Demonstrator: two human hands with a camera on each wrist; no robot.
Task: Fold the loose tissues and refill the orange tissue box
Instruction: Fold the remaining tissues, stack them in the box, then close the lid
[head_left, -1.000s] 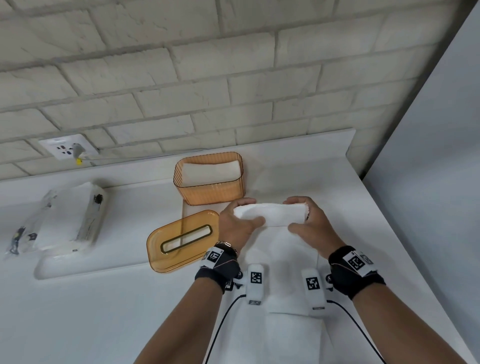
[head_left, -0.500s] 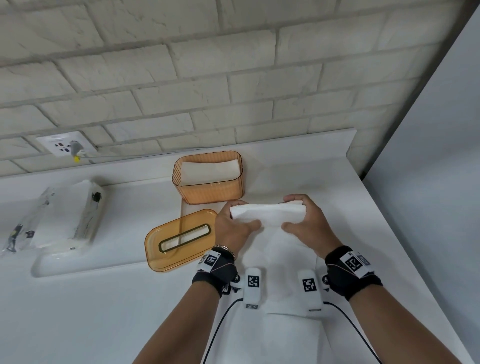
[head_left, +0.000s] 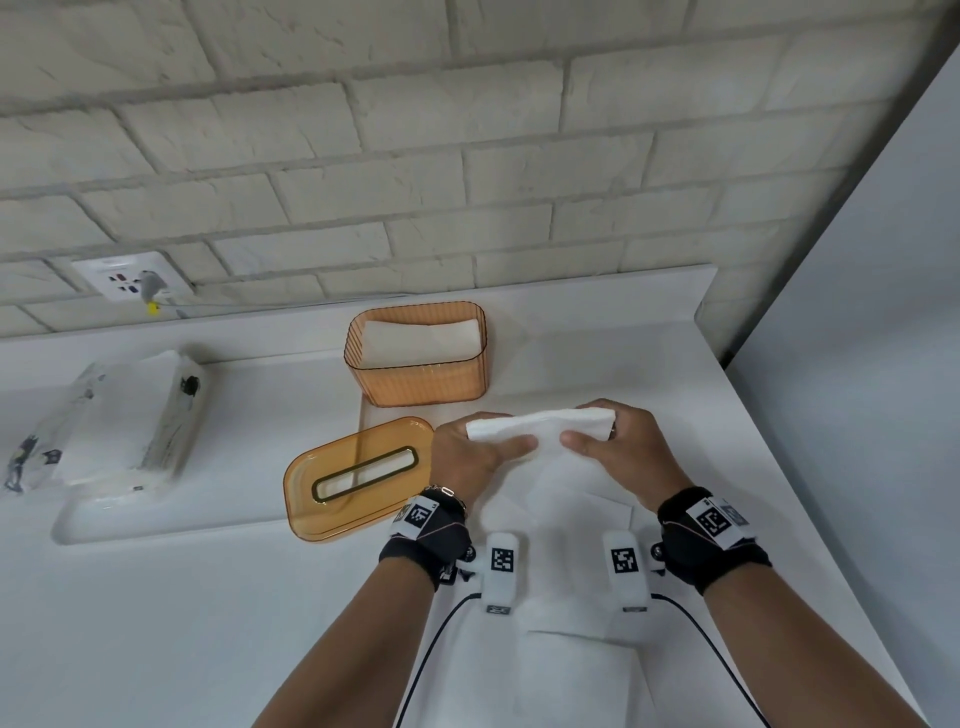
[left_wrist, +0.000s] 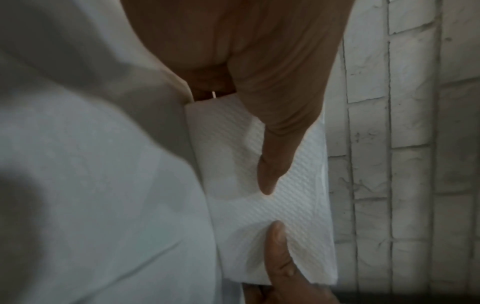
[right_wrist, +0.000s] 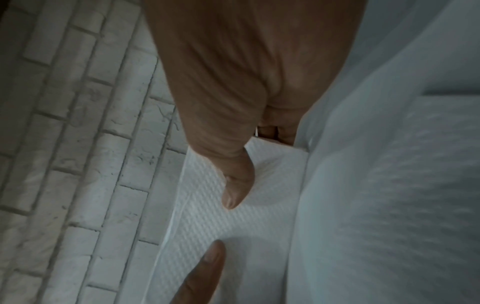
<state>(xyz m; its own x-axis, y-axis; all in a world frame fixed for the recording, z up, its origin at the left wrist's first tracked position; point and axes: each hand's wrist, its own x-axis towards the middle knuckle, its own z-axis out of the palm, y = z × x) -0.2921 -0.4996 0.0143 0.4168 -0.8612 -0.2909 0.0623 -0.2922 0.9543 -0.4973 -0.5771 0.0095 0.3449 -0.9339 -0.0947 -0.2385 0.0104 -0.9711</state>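
I was mid-fold, left hand (head_left: 470, 457) and right hand (head_left: 621, 449) each pinching the folded tissue (head_left: 540, 423); next, I judged, into the orange tissue box (head_left: 418, 364).

1. The fingers of the left hand (head_left: 470, 457) and the right hand (head_left: 628, 452) lie behind the folded tissue (head_left: 540, 423), unseen.
2. The plastic-wrapped pack (head_left: 111, 415) is blurred; its print is unreadable.
3. Both forearms run off the head view's lower edge.
4. The wall socket (head_left: 127, 280) is too small to tell its details.
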